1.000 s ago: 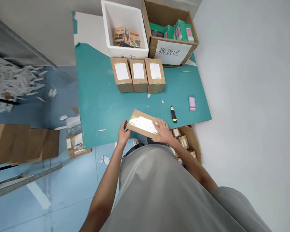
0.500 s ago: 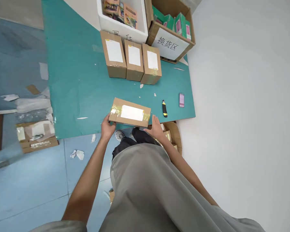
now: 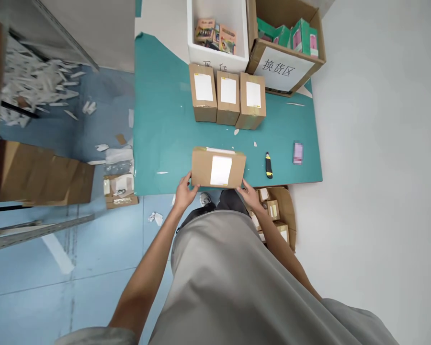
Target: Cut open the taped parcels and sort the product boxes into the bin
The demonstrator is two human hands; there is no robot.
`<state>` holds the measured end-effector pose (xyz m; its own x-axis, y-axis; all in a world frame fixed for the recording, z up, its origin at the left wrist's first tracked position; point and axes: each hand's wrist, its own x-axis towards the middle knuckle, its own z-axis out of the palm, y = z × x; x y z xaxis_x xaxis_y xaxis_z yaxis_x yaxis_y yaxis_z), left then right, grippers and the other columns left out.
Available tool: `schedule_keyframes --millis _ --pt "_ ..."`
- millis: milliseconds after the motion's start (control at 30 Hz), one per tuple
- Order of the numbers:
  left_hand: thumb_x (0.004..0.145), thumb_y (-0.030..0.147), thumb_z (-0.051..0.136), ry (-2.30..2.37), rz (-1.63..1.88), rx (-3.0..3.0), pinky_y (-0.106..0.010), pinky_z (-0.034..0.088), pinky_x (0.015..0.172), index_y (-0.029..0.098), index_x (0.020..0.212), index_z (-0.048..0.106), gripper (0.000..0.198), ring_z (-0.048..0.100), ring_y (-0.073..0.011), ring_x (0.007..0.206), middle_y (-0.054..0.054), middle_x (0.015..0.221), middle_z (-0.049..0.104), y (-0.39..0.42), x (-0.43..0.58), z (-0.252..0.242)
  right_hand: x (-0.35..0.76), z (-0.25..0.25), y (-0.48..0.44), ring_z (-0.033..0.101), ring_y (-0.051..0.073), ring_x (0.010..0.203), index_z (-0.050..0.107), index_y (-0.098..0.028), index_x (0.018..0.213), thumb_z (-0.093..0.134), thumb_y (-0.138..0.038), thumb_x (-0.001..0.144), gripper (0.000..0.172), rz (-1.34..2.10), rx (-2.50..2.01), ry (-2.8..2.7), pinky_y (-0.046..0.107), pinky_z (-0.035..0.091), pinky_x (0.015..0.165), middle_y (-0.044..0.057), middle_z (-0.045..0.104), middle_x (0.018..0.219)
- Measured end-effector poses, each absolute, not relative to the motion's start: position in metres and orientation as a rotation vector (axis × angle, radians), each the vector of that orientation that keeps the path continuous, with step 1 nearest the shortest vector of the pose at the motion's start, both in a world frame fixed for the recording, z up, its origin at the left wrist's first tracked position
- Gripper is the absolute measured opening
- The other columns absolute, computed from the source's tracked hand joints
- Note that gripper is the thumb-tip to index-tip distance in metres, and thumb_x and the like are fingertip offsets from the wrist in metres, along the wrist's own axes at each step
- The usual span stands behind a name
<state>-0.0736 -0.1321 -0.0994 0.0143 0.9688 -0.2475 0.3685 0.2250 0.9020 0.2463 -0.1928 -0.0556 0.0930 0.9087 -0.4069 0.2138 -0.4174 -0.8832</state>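
The brown box (image 3: 205, 166) was at the near edge of the green counter (image 3: 161, 120), right in front of the person. The left hand (image 3: 186, 194) held it by its low left corner, and the right hand (image 3: 250, 195) held it by its low right corner. The fingers of both hands were bent partway, with the box between them. It was hard to tell if the box sat on the counter or hung a little above it.

To hold it well, both hands likely needed to press in softly and by the same amount, so the box would not tip or twist. A very hard squeeze could have bent the corners. The thumbs were best placed away from the white label (image 3: 221, 170), and nothing covered it. A steady grip seemed wise, since a box so near the edge could have slipped off.

The black and yellow cutter (image 3: 268, 166) lay near the right hand, so that hand had to mind it. Three taped boxes (image 3: 228, 95) stood in a row on the far side.
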Motion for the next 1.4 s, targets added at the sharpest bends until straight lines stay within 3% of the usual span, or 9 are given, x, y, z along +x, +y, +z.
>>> schedule_keyframes --millis 200,400,567,667,867,1033,1267,1400 --pt "0.088 0.02 0.07 1.481 0.781 1.212 -0.055 0.061 0.121 0.018 0.157 0.069 0.069 0.075 -0.034 0.135 -0.02 0.153 0.071 -0.132 -0.072 -0.093 0.251 -0.046 -0.17 0.061 0.037 0.16 0.069 -0.021 0.164 0.071 -0.084 0.093 0.095 1.378 -1.705 -1.064 0.056 0.043 0.139 0.011 0.07 0.165" --pt "0.084 0.015 0.076 1.565 0.671 1.028 -0.059 0.061 0.122 0.013 0.155 0.067 0.071 0.073 -0.039 0.142 -0.027 0.169 0.059 -0.139 -0.082 -0.101 0.244 -0.054 -0.188 0.05 0.038 0.17 0.059 -0.02 0.172 0.074 -0.091 0.088 0.111 1.426 -1.792 -0.837 0.059 0.045 0.137 0.018 0.056 0.177" --pt "0.083 0.014 0.079 1.565 0.593 1.016 -0.062 0.062 0.12 0.013 0.139 0.076 0.056 0.076 -0.0399 0.136 -0.024 0.148 0.075 -0.144 -0.08 -0.1 0.23 -0.056 -0.201 0.06 0.041 0.161 0.07 -0.02 0.162 0.087 -0.078 0.083 0.099 1.396 -1.842 -0.733 0.062 0.043 0.138 0.018 0.064 0.17" --pt "0.086 0.02 0.08 1.561 0.64 1.051 -0.06 0.063 0.119 0.015 0.134 0.079 0.049 0.076 -0.038 0.135 -0.021 0.144 0.077 -0.145 -0.077 -0.092 0.232 -0.052 -0.198 0.059 0.041 0.162 0.072 -0.018 0.16 0.086 -0.074 0.085 0.095 1.325 -1.841 -0.793 0.061 0.041 0.139 0.016 0.067 0.167" --pt "0.1 0.039 0.077 1.477 0.898 1.269 -0.051 0.062 0.122 0.018 0.148 0.077 0.052 0.073 -0.032 0.138 -0.014 0.137 0.073 -0.128 -0.07 -0.055 0.257 -0.031 -0.174 0.05 0.037 0.169 0.068 -0.018 0.166 0.075 -0.082 0.093 0.097 1.151 -1.726 -0.974 0.055 0.037 0.143 0.012 0.058 0.177" --pt "0.103 0.046 0.079 1.504 0.94 1.27 -0.048 0.061 0.122 0.016 0.151 0.076 0.057 0.073 -0.0307 0.135 -0.014 0.134 0.069 -0.115 -0.063 -0.046 0.261 -0.027 -0.159 0.05 0.038 0.169 0.07 -0.02 0.163 0.077 -0.083 0.091 0.096 1.177 -1.714 -1.01 0.057 0.036 0.144 0.011 0.061 0.174" --pt "0.105 0.043 0.064 1.557 0.855 1.084 -0.051 0.06 0.121 0.016 0.147 0.075 0.051 0.075 -0.0329 0.136 -0.019 0.152 0.074 -0.136 -0.087 -0.085 0.262 -0.047 -0.178 0.051 0.032 0.169 0.07 -0.017 0.163 0.061 -0.082 0.1 0.091 1.17 -1.765 -0.989 0.051 0.034 0.145 0.012 0.061 0.174" --pt "0.095 0.028 0.067 1.613 0.721 1.034 -0.056 0.057 0.125 0.015 0.146 0.075 0.053 0.077 -0.0342 0.132 -0.02 0.154 0.074 -0.147 -0.086 -0.103 0.262 -0.065 -0.191 0.056 0.032 0.164 0.07 -0.015 0.161 0.059 -0.071 0.102 0.083 1.213 -1.887 -0.935 0.054 0.035 0.143 0.015 0.065 0.171"
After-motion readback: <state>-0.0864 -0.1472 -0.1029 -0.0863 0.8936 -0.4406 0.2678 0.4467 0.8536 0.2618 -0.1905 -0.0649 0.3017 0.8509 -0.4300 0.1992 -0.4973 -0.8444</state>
